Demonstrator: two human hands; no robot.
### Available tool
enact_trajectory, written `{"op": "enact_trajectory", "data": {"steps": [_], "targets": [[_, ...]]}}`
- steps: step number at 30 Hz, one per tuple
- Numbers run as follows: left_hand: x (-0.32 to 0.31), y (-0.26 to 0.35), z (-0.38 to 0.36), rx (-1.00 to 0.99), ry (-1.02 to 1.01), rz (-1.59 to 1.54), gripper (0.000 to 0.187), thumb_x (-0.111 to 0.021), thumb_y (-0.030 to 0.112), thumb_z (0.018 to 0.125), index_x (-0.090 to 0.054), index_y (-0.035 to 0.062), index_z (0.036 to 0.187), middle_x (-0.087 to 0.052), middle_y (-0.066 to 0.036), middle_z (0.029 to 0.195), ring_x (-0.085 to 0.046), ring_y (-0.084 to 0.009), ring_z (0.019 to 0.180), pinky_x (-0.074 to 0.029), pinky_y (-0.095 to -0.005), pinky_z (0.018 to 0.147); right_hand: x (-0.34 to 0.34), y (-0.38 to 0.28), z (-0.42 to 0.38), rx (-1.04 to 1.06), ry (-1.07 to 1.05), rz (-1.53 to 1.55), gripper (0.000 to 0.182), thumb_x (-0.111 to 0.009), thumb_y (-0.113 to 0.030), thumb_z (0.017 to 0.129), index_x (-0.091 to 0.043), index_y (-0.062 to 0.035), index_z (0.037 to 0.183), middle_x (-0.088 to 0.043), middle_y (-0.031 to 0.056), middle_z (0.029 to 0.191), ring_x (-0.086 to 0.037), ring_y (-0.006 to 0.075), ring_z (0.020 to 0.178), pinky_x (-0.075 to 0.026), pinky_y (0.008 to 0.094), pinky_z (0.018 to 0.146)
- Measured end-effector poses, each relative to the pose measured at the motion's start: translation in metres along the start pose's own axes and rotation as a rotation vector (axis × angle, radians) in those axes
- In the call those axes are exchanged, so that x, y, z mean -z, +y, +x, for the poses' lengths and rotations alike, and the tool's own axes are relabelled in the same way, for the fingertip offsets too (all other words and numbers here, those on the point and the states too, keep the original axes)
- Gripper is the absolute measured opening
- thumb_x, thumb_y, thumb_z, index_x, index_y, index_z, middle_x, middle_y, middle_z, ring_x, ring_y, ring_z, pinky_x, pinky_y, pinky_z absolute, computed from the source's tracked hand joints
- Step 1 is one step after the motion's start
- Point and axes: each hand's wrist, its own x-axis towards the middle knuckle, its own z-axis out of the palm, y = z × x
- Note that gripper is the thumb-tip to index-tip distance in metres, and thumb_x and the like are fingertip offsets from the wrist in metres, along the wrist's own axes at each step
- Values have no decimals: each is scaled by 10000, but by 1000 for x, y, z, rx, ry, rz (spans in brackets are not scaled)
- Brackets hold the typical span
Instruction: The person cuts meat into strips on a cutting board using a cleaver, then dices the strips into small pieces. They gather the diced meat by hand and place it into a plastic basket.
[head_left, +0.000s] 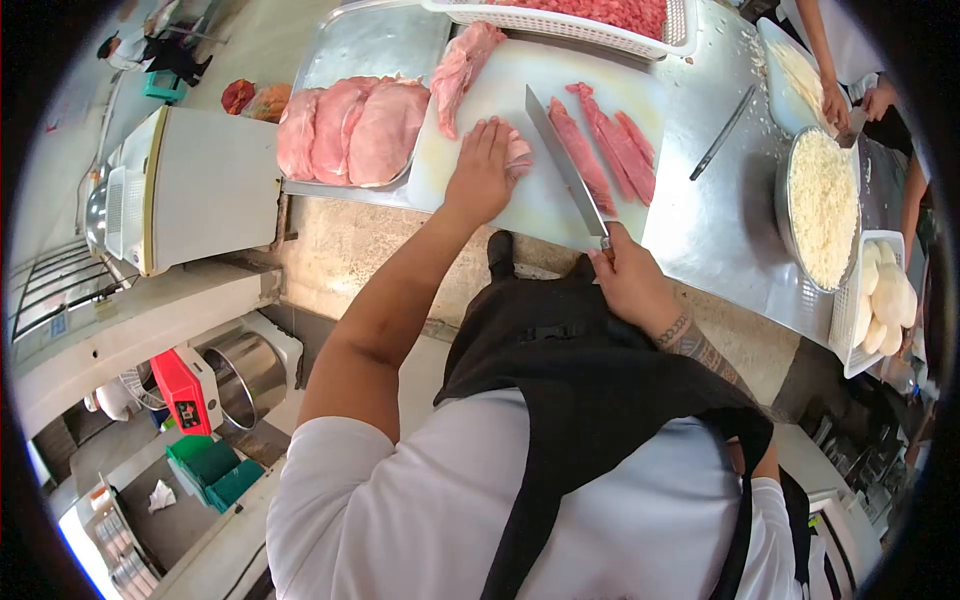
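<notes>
My left hand lies with its fingers stretched out over a small piece of raw meat on a white cutting board. In my right hand is the handle of a large kitchen knife. Its long blade points away from me and lies alongside a strip of raw meat. Further right on the board are longer cut meat strips. Another chunk of meat rests at the board's upper left edge, beyond my left hand.
Large meat slabs fill part of a metal tray on the left. Diced meat sits in a white basket at the back. Rightward are a sharpening steel, a bowl of chopped white food and another person's hands.
</notes>
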Motion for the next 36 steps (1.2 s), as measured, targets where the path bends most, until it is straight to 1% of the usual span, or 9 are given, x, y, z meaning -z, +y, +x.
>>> {"op": "enact_trajectory", "data": {"steps": [6, 13, 16, 19, 22, 25, 28, 31, 36], "targets": [[-15, -40, 36, -91, -104, -93, 630, -569, 252, 1067, -389, -69, 1579, -408, -284, 1632, -374, -430, 1537, -264, -548, 1286, -13, -14, -6, -35, 60, -62, 350, -621, -240, 1049, -523, 0, 1284, -737, 266, 977, -714, 485, 949, -549, 566, 807], [-9, 0, 21, 51, -18, -8, 662, -566, 364, 1050, -447, -52, 1551, -491, -262, 1588, -415, -435, 1513, -263, -617, 1252, -20, -33, -6, -96, 87, 86, 332, -574, -278, 1086, -542, 4, 1259, -701, 307, 963, -686, 523, 950, -529, 573, 797], [5, 6, 32, 167, 115, 27, 590, -542, 341, 1052, -505, -48, 1493, -551, -212, 1522, -435, -408, 1472, -300, -571, 1234, -30, -27, 0, -60, 128, 18, 335, -537, -291, 1101, -539, 5, 1258, -686, 327, 966, -673, 541, 953, -518, 588, 798], [0, -3, 41, 118, -48, -154, 430, -539, 252, 1037, -610, -36, 1349, -637, -183, 1352, -543, -397, 1284, -391, -542, 1125, -31, -32, 1, -87, 130, -32, 334, -525, -293, 1102, -539, 4, 1255, -695, 321, 976, -675, 538, 955, -518, 595, 810], [-17, -11, 36, -83, 179, 52, 316, -541, 177, 1017, -660, -13, 1239, -647, -162, 1247, -576, -374, 1145, -435, -512, 1026, -37, -30, 1, -72, 161, -35, 322, -521, -287, 1100, -539, -2, 1249, -706, 302, 966, -679, 529, 944, -518, 601, 812], [-14, -12, 39, -42, 151, -41, 261, -552, 189, 1009, -664, 14, 1167, -643, -149, 1189, -581, -377, 1095, -449, -519, 977, -36, -37, 2, -120, 155, -89, 317, -524, -289, 1097, -542, -12, 1252, -714, 286, 955, -683, 523, 932, -518, 606, 815], [-9, -4, 50, 94, 116, -3, 231, -603, 224, 974, -662, 45, 1108, -628, -112, 1110, -579, -357, 1053, -445, -532, 901, -36, -40, 5, -122, 166, -91, 304, -533, -277, 1093, -544, -6, 1230, -706, 299, 946, -680, 525, 923, -512, 614, 809], [-11, 0, 46, -26, 75, 193, 233, -662, 256, 918, -661, 79, 1070, -614, -79, 1073, -574, -331, 1011, -426, -536, 846, -29, -44, -2, -113, 138, -64, 291, -541, -260, 1089, -541, 12, 1195, -696, 311, 913, -674, 533, 894, -511, 616, 787], [-8, 3, 49, -14, 1, 286, 228, -679, 277, 889, -668, 122, 1055, -609, -56, 1072, -573, -311, 996, -415, -524, 830, -21, -66, -24, -85, 109, 10, 289, -543, -246, 1088, -533, 36, 1156, -679, 327, 857, -664, 550, 862, -510, 614, 761]]}}
